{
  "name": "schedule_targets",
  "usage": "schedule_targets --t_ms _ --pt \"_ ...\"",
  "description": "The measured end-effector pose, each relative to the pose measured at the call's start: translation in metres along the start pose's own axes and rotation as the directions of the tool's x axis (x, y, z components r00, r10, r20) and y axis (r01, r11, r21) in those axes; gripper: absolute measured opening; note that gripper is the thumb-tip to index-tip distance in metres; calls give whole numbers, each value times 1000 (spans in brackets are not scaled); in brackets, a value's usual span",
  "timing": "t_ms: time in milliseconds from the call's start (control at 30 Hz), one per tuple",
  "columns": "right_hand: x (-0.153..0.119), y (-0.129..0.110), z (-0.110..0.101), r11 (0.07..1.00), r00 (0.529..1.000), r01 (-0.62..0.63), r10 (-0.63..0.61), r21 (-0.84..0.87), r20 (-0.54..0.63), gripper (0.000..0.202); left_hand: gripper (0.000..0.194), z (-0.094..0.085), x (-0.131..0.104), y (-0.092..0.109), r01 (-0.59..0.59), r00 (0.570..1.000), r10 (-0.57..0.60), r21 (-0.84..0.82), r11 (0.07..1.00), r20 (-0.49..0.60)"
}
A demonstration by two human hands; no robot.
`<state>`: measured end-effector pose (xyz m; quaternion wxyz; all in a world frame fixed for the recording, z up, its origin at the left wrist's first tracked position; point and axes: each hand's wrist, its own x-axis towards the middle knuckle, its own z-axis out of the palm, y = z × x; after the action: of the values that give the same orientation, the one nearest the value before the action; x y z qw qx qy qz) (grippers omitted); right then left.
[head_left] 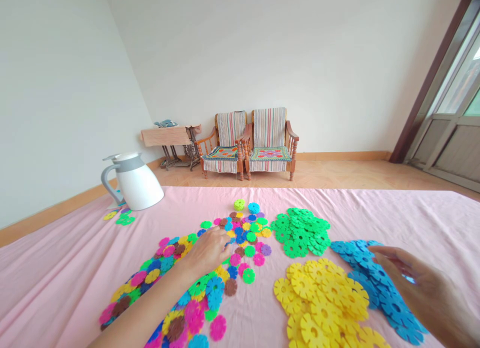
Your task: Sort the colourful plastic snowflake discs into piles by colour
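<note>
1. The desk (356, 200), under a wrinkled pink cloth, carries all the discs.
2. The mixed pile (194, 315) spreads in many colours beneath the left arm.
3. The yellow pile (322, 298) lies between the mixed and blue ones.
4. The blue pile (392, 300) sits on the right, the green pile (301, 234) farther back.
5. A white jug (138, 187) stands far left.
6. The right hand (423, 283) curves loosely over blue discs; the left hand (208, 250) reaches down into mixed ones. Blur and overlap hide whether either pinches anything.
7. Each disc, like the loose green one (248, 276), looks light, thin, fairly stiff and slippery when stacked; its notched rim suits thumb and fingertip.
</note>
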<state>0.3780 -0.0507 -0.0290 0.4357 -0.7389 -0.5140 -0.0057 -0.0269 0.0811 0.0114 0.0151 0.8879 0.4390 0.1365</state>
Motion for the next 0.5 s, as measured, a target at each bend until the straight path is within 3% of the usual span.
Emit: schedule_targets --t_ms 100,233,300,400,500 --pt "-4 9 7 1000 991 -6 3 24 131 28 22 -2 5 3 38 997 -33 78 996 -64" --pt "-10 0 12 996 990 85 -87 17 115 33 24 -4 12 26 72 984 -63 45 996 -166" --pt "-14 -14 12 991 983 133 -134 18 122 34 25 -2 15 49 50 980 -75 -132 990 -187" --pt "-21 -38 10 975 956 212 -220 65 196 30 25 10 20 93 -13 996 -27 -418 909 -89" --pt "-27 -57 9 948 904 273 -311 164 294 27 21 24 27 135 -47 999 22 -583 811 -50"
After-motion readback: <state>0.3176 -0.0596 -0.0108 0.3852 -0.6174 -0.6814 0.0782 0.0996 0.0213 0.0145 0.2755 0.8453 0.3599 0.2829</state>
